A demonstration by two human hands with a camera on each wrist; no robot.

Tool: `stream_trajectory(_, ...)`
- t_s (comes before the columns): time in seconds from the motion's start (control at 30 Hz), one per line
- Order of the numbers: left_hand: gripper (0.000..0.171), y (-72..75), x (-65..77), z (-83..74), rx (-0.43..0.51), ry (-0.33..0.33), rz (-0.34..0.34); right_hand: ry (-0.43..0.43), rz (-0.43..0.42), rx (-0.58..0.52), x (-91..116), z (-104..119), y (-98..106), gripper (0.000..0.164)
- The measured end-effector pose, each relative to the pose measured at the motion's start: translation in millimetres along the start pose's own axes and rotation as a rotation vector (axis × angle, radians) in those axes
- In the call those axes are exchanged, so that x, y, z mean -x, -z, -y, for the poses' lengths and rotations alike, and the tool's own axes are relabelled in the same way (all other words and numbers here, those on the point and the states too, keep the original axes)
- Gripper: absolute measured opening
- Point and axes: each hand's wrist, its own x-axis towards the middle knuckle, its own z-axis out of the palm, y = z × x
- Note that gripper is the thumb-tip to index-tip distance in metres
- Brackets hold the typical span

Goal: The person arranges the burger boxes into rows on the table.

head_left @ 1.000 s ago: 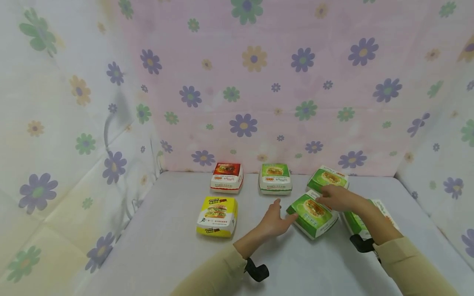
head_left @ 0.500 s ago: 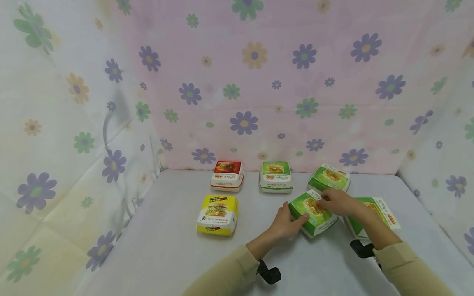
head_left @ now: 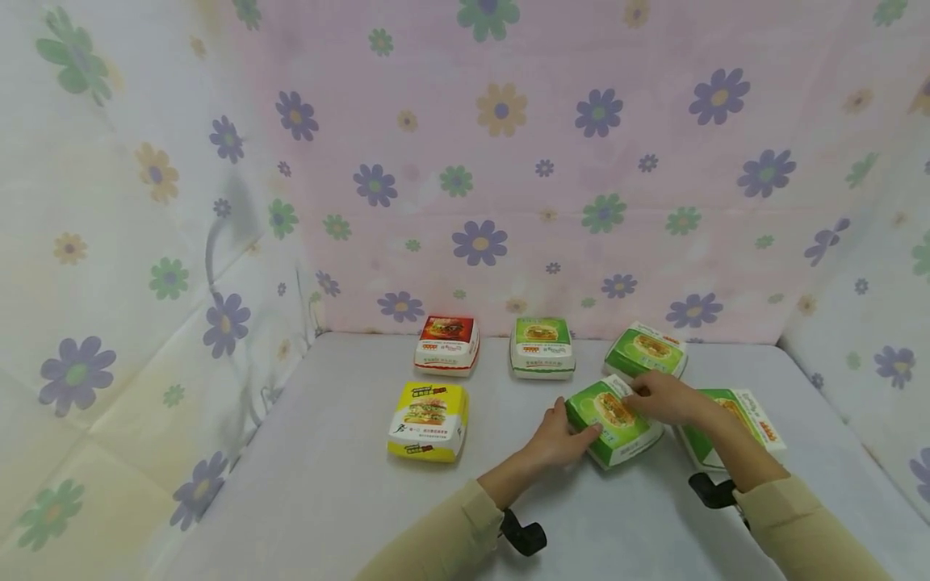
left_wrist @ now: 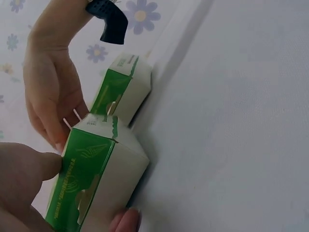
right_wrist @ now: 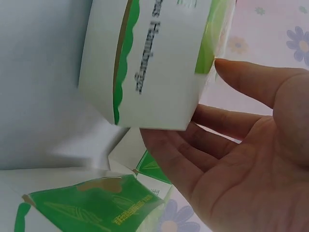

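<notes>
Both hands hold one green and white hamburger box (head_left: 617, 428) at the right of the table. From its left side my left hand (head_left: 555, 440) grips it, thumb on the top and fingertips low on the side, seen in the left wrist view around the green side of the box (left_wrist: 79, 164). My right hand (head_left: 664, 395) has its thumb on the top edge at the far right corner. The right wrist view shows its fingers against the white side of the box (right_wrist: 164, 67). The head view hides most of the right fingers.
Behind the held box lies another green box (head_left: 645, 351), with a third green box (head_left: 737, 415) partly under the right forearm. A further green box (head_left: 541, 347) and a red box (head_left: 446, 345) stand along the back. A yellow box (head_left: 427, 422) sits left on the white table (head_left: 327, 484).
My left hand has moved right and taken hold of the green hamburger box's left side. The right hand stays at its far right corner. The other boxes have not moved.
</notes>
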Motion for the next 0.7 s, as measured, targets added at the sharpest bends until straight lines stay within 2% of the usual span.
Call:
stream_trajectory(0.17,0.073,12.7,-5.8,7.6,0.017,-0.048,0.01,-0.02,-0.036,0.005,8,-2,-9,0.033)
stream_trajectory(0.33,0.055,23.9,-12.3,12.9,0.047,-0.079,0.023,-0.06,-0.053,-0.067,19,3,-17,0.035)
stream_trajectory(0.47,0.056,27.9,-13.7,13.6,0.058,-0.074,0.046,-0.087,-0.049,-0.097,23,6,-15,0.034)
stream_trajectory(0.7,0.073,30.6,0.2,11.7,-0.01,-0.059,0.044,-0.07,-0.063,-0.014,28,3,1,0.041)
